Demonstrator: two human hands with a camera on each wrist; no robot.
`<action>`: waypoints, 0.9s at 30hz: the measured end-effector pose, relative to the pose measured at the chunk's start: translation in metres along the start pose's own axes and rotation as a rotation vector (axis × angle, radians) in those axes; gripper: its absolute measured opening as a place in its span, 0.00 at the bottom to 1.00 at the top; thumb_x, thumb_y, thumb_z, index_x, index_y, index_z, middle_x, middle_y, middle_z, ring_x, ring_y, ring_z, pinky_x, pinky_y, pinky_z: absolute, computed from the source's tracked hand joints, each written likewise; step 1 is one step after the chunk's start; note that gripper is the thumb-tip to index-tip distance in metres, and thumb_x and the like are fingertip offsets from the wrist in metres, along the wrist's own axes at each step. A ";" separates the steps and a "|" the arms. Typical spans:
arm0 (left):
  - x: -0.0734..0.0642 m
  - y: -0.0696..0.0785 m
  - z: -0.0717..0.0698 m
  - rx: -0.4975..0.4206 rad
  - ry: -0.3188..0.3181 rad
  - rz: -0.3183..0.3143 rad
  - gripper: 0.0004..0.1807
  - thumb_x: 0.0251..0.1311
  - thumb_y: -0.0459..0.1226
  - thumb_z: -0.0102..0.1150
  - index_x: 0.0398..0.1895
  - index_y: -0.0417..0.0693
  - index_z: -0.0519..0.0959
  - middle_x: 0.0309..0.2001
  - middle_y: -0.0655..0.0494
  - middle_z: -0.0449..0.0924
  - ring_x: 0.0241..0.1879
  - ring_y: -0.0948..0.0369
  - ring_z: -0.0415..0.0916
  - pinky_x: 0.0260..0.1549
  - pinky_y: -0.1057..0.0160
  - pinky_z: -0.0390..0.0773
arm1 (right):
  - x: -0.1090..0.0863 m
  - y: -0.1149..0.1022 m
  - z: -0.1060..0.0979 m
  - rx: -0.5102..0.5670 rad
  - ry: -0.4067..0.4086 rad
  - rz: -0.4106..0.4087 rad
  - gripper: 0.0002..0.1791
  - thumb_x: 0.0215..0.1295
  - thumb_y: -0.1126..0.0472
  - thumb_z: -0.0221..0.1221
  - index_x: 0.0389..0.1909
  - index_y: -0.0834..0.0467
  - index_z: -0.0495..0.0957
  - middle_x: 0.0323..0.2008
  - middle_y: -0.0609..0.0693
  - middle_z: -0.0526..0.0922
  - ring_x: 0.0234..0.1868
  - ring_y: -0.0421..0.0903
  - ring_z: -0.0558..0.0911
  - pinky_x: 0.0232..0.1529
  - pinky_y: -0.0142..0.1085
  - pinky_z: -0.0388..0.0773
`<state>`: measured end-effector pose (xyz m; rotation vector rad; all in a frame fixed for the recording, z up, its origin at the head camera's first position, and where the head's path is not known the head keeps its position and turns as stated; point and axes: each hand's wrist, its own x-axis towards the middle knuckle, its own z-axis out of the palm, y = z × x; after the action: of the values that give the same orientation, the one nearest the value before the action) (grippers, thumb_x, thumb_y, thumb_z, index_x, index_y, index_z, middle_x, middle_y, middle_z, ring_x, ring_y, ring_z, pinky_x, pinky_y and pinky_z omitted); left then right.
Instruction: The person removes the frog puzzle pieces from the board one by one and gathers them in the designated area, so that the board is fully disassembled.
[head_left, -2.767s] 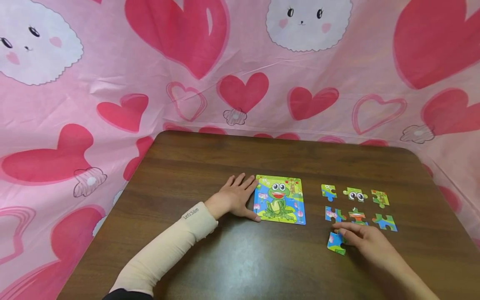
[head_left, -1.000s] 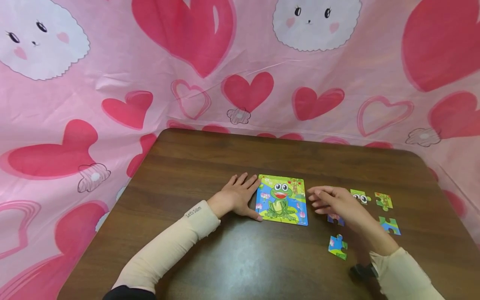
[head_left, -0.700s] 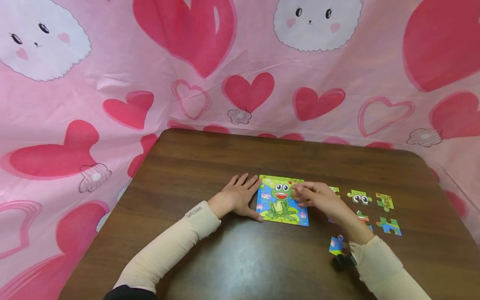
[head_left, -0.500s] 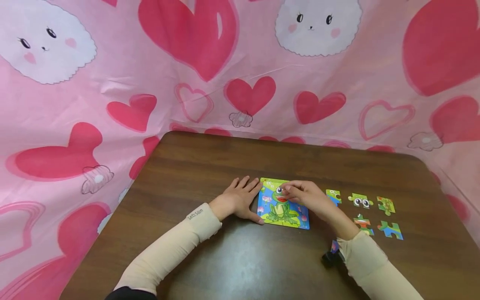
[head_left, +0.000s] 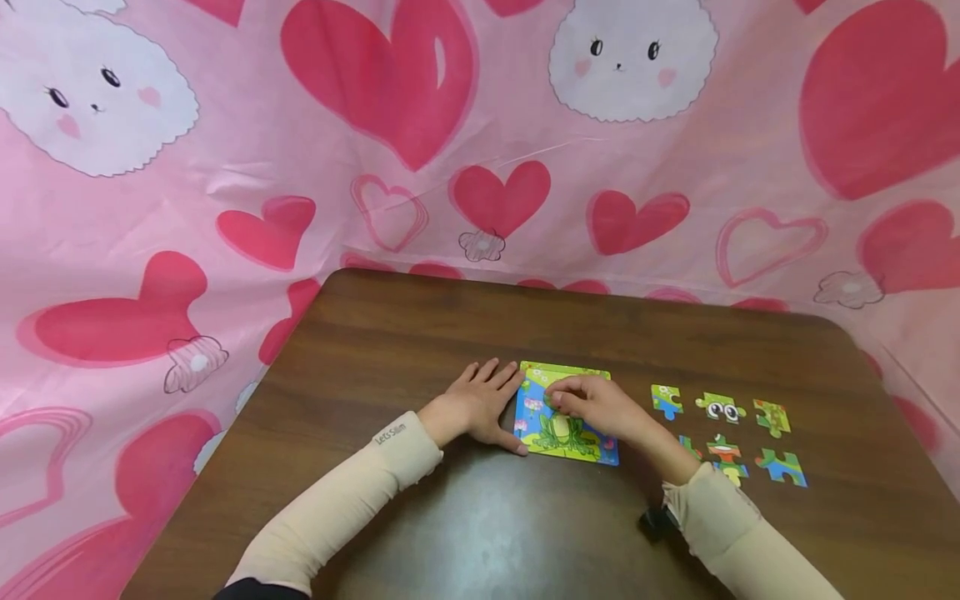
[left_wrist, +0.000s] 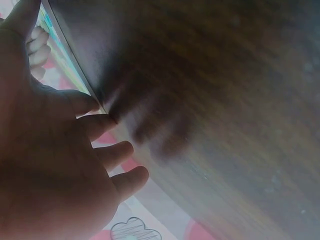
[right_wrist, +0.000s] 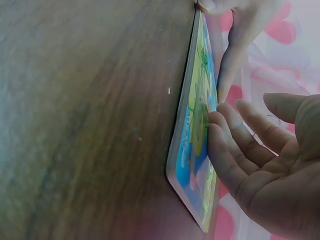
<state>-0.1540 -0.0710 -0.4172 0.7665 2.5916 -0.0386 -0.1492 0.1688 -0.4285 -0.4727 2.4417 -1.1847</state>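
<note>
A square frog picture board lies flat on the table in the head view. My left hand lies on its left side, fingers spread, with fingertips and thumb at the board's edge. Over the board is my right hand, its fingertips at the frog's face and covering the eyes and mouth. The right wrist view shows the fingers bent lightly against the printed surface, the thumb held apart from them, and nothing gripped. To the right lie loose jigsaw pieces, among them one with the frog's eyes and one with a red mouth.
Further jigsaw pieces are a flowered corner, a tree piece and a blue-green piece. My right forearm partly covers the nearer ones. A black wrist camera hangs under that wrist. A pink heart-patterned cloth stands behind the brown table.
My right hand has left the lower-left jigsaw piece and moved left across the board to the frog's face. The left hand stays at the board's edge. The head view has shifted slightly.
</note>
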 end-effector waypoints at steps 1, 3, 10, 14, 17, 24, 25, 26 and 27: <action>0.000 0.000 -0.001 -0.001 -0.003 0.001 0.66 0.49 0.77 0.56 0.84 0.58 0.40 0.84 0.58 0.38 0.83 0.51 0.37 0.80 0.46 0.42 | 0.000 0.000 0.000 -0.017 -0.001 -0.009 0.16 0.77 0.54 0.56 0.56 0.57 0.83 0.42 0.50 0.89 0.40 0.43 0.85 0.44 0.38 0.81; 0.000 0.000 -0.001 -0.006 -0.005 0.004 0.66 0.49 0.77 0.56 0.84 0.58 0.40 0.84 0.58 0.38 0.83 0.51 0.36 0.80 0.46 0.42 | 0.000 0.000 0.000 -0.057 -0.003 -0.022 0.16 0.76 0.54 0.56 0.55 0.57 0.84 0.39 0.49 0.89 0.38 0.42 0.83 0.42 0.38 0.80; 0.000 0.000 -0.002 -0.017 -0.007 0.005 0.66 0.50 0.77 0.57 0.84 0.58 0.40 0.84 0.57 0.37 0.83 0.51 0.36 0.80 0.46 0.42 | -0.003 -0.002 0.002 -0.117 -0.012 -0.039 0.14 0.74 0.56 0.58 0.54 0.55 0.85 0.46 0.50 0.89 0.38 0.39 0.83 0.43 0.39 0.81; 0.000 0.000 -0.002 -0.015 -0.008 0.006 0.66 0.50 0.77 0.56 0.84 0.58 0.40 0.84 0.57 0.37 0.83 0.51 0.36 0.80 0.46 0.42 | -0.004 -0.002 0.004 -0.139 -0.022 -0.037 0.14 0.73 0.56 0.59 0.54 0.55 0.85 0.46 0.48 0.90 0.39 0.39 0.84 0.44 0.39 0.82; 0.001 -0.001 -0.001 -0.012 -0.008 0.006 0.66 0.50 0.77 0.56 0.84 0.58 0.40 0.84 0.57 0.37 0.83 0.51 0.36 0.80 0.46 0.42 | -0.004 -0.002 0.005 -0.157 -0.041 -0.051 0.13 0.72 0.59 0.60 0.53 0.56 0.85 0.42 0.48 0.90 0.41 0.39 0.86 0.44 0.38 0.82; 0.001 -0.001 0.000 -0.009 -0.001 0.008 0.66 0.49 0.78 0.56 0.84 0.57 0.40 0.84 0.57 0.38 0.83 0.51 0.37 0.80 0.46 0.43 | -0.004 0.000 0.007 -0.158 -0.069 -0.081 0.16 0.67 0.71 0.57 0.51 0.59 0.85 0.42 0.49 0.90 0.42 0.43 0.86 0.40 0.34 0.81; 0.001 -0.001 0.000 -0.009 -0.002 0.007 0.66 0.49 0.78 0.56 0.84 0.57 0.40 0.84 0.57 0.38 0.83 0.51 0.37 0.80 0.46 0.43 | -0.004 0.000 0.007 -0.160 -0.070 -0.089 0.16 0.67 0.72 0.57 0.51 0.59 0.86 0.41 0.49 0.90 0.42 0.42 0.86 0.40 0.33 0.81; 0.001 -0.001 0.000 -0.010 -0.002 0.007 0.66 0.49 0.78 0.56 0.84 0.58 0.41 0.84 0.57 0.38 0.83 0.51 0.37 0.80 0.46 0.43 | -0.004 0.000 0.008 -0.160 -0.070 -0.093 0.16 0.67 0.73 0.56 0.51 0.60 0.86 0.41 0.49 0.90 0.42 0.42 0.86 0.39 0.33 0.81; 0.002 -0.001 0.000 -0.011 -0.003 0.007 0.66 0.49 0.78 0.56 0.84 0.58 0.40 0.84 0.57 0.38 0.83 0.51 0.37 0.80 0.46 0.43 | -0.004 0.000 0.008 -0.161 -0.068 -0.096 0.17 0.66 0.73 0.56 0.51 0.60 0.86 0.41 0.49 0.90 0.41 0.42 0.86 0.38 0.33 0.80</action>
<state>-0.1557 -0.0710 -0.4184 0.7712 2.5844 -0.0227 -0.1422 0.1650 -0.4320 -0.6736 2.4905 -0.9949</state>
